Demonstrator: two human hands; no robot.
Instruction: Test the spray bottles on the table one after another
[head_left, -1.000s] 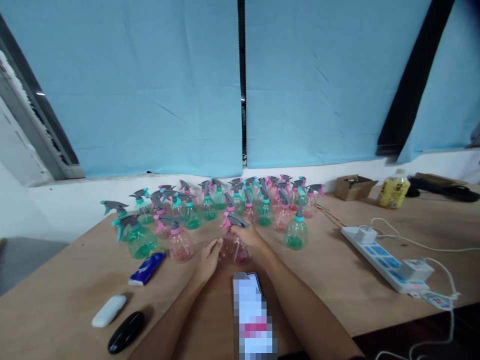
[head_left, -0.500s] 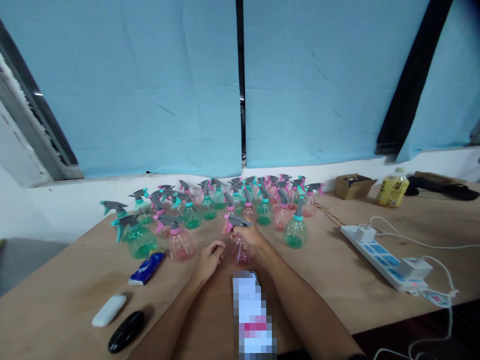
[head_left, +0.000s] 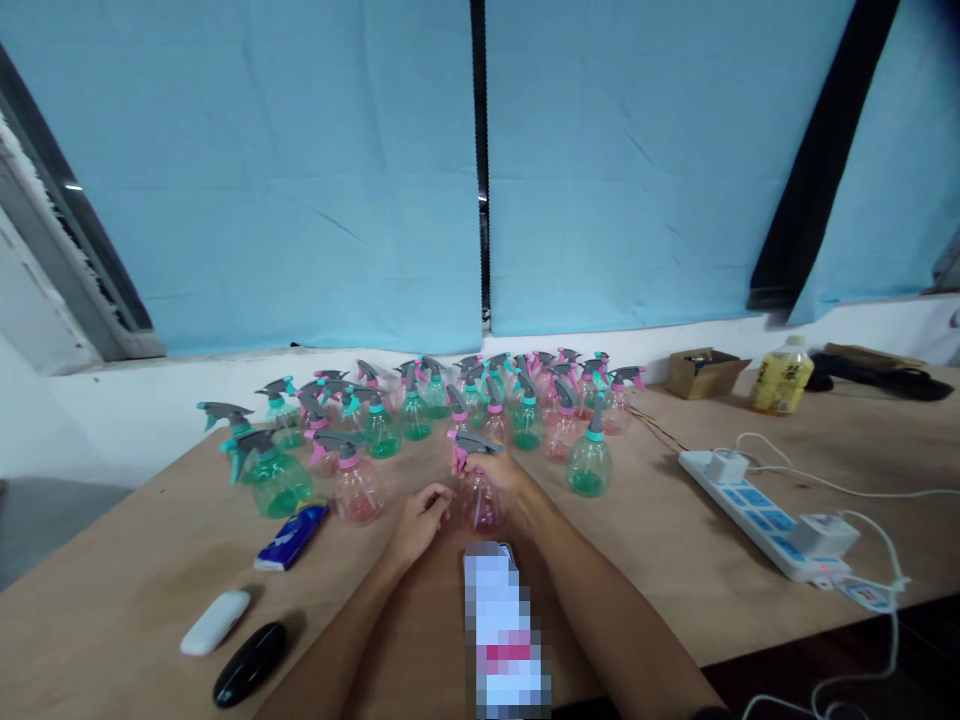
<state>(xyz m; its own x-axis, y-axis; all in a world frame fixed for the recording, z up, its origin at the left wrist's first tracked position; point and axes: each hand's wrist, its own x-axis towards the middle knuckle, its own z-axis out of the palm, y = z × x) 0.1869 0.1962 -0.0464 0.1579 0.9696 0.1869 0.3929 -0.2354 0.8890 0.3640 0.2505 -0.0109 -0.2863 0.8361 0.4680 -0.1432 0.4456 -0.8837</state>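
Observation:
My right hand (head_left: 491, 468) is closed around the neck of a pink spray bottle (head_left: 482, 510), just under its grey head and pink trigger. The bottle stands upright, and its clear pink body shows below my fingers. Left of it, my left hand (head_left: 424, 520) rests low by the table, fingers loosely bent and a little apart, with nothing visible in it. Nearest on its left is another pink spray bottle (head_left: 360, 490). Beside that stands a green spray bottle (head_left: 281, 485), and a green spray bottle (head_left: 589, 465) stands right of my right hand.
Several more spray bottles crowd the table's back (head_left: 416, 415). A phone (head_left: 504, 620) lies between my forearms. At left lie a blue packet (head_left: 292, 535), a white case (head_left: 215, 622) and a black oval object (head_left: 250, 664). A power strip (head_left: 757, 515), cardboard box (head_left: 705, 375) and yellow drink bottle (head_left: 782, 378) occupy the right.
The view has shifted very slightly. My right hand keeps its hold on the pink spray bottle, and my left hand has moved marginally toward it.

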